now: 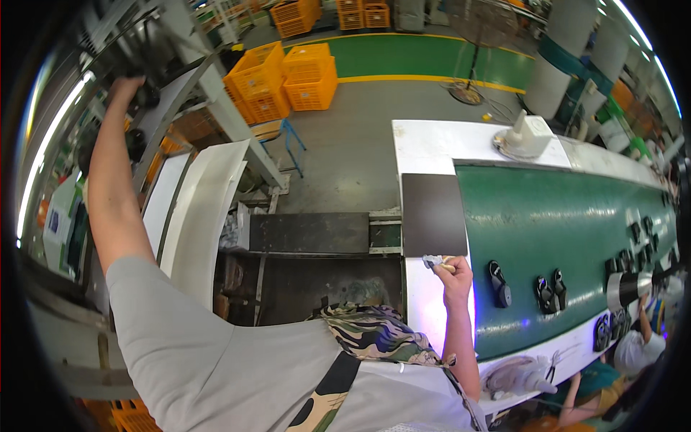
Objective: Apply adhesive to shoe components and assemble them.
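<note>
Above the white desk [425,299], at the near edge of a flat dark-brown board [434,214], one small crumpled whitish piece [433,261] is protruding from the right hand [456,282]; its fingers are pinching the piece, closed with little gap, and whether it is touching the board is not clear. To the right, a green conveyor belt [561,230] is carrying black open shoes: one single shoe [499,284] is lying nearest the hand, two more, a left-hand one [545,294] and a right-hand one [558,289], are lying side by side, and further dark footwear [646,234] is standing toward the far right. Beyond the board, a white block-shaped fixture [531,137] is standing on the desk. Far left, with the arm outstretched, the left hand [127,88] is reaching to a grey shelf [171,97], just beside a dark rounded item [148,95]; how open its fingers are, and any hold, cannot be told. Farther off, orange crates [311,83] are standing stacked on the floor [353,137].
</note>
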`<state>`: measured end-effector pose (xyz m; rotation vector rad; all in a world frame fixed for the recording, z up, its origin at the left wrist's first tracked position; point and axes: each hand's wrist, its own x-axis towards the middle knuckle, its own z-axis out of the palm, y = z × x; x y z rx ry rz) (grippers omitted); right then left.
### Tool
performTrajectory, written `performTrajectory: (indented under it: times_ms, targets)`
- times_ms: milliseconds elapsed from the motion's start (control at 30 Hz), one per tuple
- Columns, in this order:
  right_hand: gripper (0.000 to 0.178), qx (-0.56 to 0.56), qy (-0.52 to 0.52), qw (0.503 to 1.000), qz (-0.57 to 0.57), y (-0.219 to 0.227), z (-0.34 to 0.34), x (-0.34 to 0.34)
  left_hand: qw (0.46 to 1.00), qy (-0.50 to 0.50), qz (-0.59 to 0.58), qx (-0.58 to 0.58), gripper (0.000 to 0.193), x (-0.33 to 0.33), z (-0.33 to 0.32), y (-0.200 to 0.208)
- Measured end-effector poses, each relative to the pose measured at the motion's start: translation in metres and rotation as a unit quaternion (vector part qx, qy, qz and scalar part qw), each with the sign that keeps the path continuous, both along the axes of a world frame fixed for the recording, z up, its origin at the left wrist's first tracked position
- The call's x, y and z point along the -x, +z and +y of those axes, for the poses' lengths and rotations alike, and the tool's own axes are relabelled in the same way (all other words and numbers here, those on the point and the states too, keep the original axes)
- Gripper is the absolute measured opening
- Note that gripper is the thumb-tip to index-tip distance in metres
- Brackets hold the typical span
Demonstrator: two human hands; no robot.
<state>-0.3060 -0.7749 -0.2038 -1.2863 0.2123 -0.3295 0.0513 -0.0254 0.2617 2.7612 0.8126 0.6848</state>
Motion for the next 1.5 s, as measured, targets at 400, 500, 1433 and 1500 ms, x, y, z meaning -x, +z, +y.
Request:
performTrajectory:
  times_ms: [400,500,1433,1500]
  targets:
    - [0.022,0.037,-0.220,0.974,0.048,-0.003,-0.050,0.108,0.722,-0.591,0.313,0.176,0.042,0.011,-0.567,-0.339]
    - [0.020,0.057,-0.280,0.956,0.069,-0.013,-0.073,0.155,0.556,-0.525,0.540,0.351,0.049,0.116,-0.690,-0.453]
    - [0.004,0.501,-0.429,0.576,0.483,-0.071,-0.146,0.391,0.034,-0.465,0.636,0.615,0.077,0.311,-0.883,-0.595]
    - [0.005,0.517,-0.402,0.571,0.496,-0.076,-0.146,0.387,0.053,-0.380,0.641,0.665,0.076,0.316,-0.854,-0.588]
